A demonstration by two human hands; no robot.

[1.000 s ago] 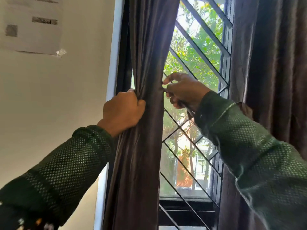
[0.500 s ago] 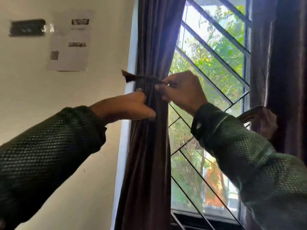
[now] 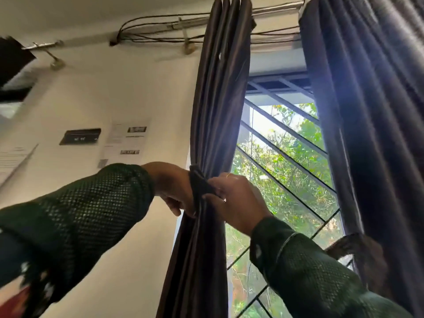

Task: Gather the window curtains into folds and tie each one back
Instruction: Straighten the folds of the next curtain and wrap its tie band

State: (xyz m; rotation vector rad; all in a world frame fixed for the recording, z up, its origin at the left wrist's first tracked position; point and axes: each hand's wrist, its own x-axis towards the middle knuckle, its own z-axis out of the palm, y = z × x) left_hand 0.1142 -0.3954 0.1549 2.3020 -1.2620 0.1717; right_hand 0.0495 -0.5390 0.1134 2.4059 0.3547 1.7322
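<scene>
Where two hands (image 3: 174, 191) (image 3: 238, 200) grip — one tie (image 3: 199, 182), two curtains (image 3: 218, 99) (image 3: 378, 111).

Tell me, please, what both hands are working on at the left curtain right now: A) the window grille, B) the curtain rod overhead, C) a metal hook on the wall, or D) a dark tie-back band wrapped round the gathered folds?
D: the left hand and right hand both pinch the dark tie-back band wrapped round the gathered left curtain.
</scene>
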